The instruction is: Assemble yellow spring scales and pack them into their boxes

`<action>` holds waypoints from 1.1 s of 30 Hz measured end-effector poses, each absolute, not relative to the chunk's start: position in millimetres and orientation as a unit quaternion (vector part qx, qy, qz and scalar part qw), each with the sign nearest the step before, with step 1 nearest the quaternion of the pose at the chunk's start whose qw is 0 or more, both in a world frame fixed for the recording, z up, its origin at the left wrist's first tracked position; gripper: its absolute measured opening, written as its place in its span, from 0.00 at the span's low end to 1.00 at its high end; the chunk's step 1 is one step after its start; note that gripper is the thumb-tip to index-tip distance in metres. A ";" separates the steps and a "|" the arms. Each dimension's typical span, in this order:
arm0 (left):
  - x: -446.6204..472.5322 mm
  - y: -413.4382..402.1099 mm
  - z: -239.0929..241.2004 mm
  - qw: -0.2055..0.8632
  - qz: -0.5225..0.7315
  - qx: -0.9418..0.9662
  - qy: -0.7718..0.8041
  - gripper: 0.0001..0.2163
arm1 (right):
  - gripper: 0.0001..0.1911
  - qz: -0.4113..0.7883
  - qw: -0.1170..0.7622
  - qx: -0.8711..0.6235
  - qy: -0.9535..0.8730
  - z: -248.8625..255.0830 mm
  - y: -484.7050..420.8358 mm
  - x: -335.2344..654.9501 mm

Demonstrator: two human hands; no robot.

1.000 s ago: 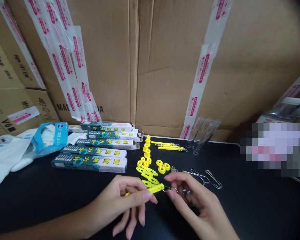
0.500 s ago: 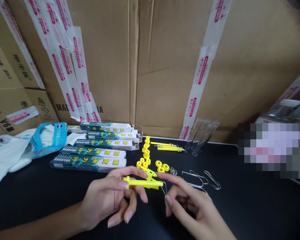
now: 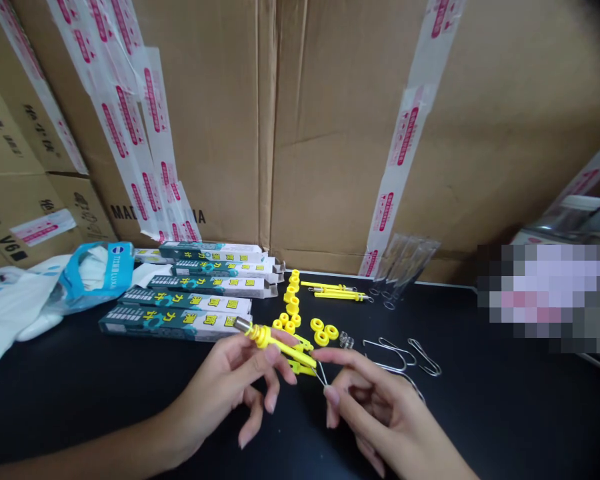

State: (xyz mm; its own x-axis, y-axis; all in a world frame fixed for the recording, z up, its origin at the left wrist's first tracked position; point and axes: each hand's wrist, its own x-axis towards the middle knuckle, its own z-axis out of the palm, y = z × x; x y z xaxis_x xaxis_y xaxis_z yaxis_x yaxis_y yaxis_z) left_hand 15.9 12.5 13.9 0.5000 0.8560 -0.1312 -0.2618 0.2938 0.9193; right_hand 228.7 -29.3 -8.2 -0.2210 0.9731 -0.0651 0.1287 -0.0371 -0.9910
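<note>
Pinched in the fingers of my left hand [image 3: 235, 370] is a yellow spring scale rod [image 3: 293, 353]. The rod slants down to the right, with a yellow collar and a silver spring at its upper left end. My right hand [image 3: 380, 400] grips a bent metal wire hook [image 3: 321, 375] between thumb and index finger, at the rod's lower right end. Whether the hook passes through the rod's hole is too small to tell. Just behind the fingers lie flat yellow pieces [image 3: 304, 367], partly hidden by the hands.
Yellow rings [image 3: 321, 338], small springs [image 3: 347, 340], wire hooks [image 3: 425, 357] and finished-looking yellow rods [image 3: 337, 293] lie on the black table. Clear tubes [image 3: 405, 273] stand at the back. Printed boxes [image 3: 180, 322] and a blue plastic packet [image 3: 100, 273] lie left. Cardboard [image 3: 330, 167] walls the back.
The rod has tilted, its left end rising and its right end dropping, so the silver spring now shows. Both hands have turned slightly; the right still grips the hook.
</note>
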 end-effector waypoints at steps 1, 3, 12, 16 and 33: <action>16.1 13.0 12.9 0.723 0.402 0.458 0.325 0.19 | 0.25 0.549 0.385 -0.479 -0.567 -8.5 -29.4 228.8; 15.6 14.3 11.1 0.703 0.440 0.458 0.321 0.16 | 0.26 0.572 0.371 -0.463 -0.566 -9.2 -29.3 228.7; 15.4 12.7 13.8 0.717 0.444 0.459 0.280 0.15 | 0.17 0.480 0.361 -0.456 -0.656 -5.5 -29.5 226.7; 15.0 13.7 11.9 0.732 0.429 0.442 0.292 0.20 | 0.18 0.457 0.335 -0.455 -0.686 -5.6 -31.6 227.3; 7.6 7.6 7.8 0.719 0.220 0.578 0.317 0.21 | 0.09 0.288 0.311 -0.420 -0.802 -7.5 -36.4 230.3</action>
